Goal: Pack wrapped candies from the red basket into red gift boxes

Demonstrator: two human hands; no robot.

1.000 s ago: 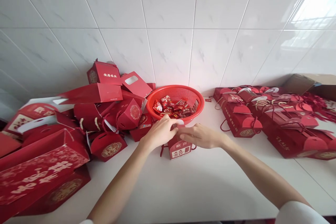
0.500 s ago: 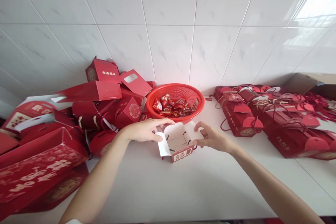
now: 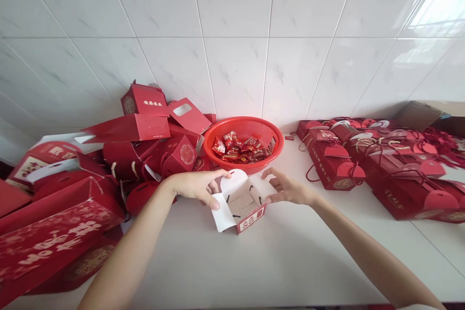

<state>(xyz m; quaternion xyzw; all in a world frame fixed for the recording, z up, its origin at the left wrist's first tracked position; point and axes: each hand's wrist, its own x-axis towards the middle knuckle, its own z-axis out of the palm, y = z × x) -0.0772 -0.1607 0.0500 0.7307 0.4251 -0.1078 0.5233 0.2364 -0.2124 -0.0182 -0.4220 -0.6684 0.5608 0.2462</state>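
A small red cardboard gift box (image 3: pixel 250 223) with a white inside stands on the white tabletop with its top flaps spread. The inside shows folded bottom panels and dark cord ends along the walls; I see no sweets in it. My left hand (image 3: pixel 196 187) pinches the left flap, thumb on the white side and fingers behind. On the opposite side, my right hand (image 3: pixel 287 189) has thumb and fingers curled around the right flap. Just behind the box is a red plastic basket (image 3: pixel 254 128) holding several wrapped sweets (image 3: pixel 232 144) in red packets.
A heap of red gift boxes (image 3: pixel 145 128), some open, rises to the left. Rows of closed red boxes with cord handles (image 3: pixel 332 169) stand on the right. A brown carton (image 3: pixel 417 114) sits at the far right, and a tiled wall (image 3: pixel 232 68) runs behind the table.
The box has shifted slightly toward me. Its left flap is folded farther outward, and its back flap shows more. Both hands have stayed at the flaps, with the left moving slightly left.
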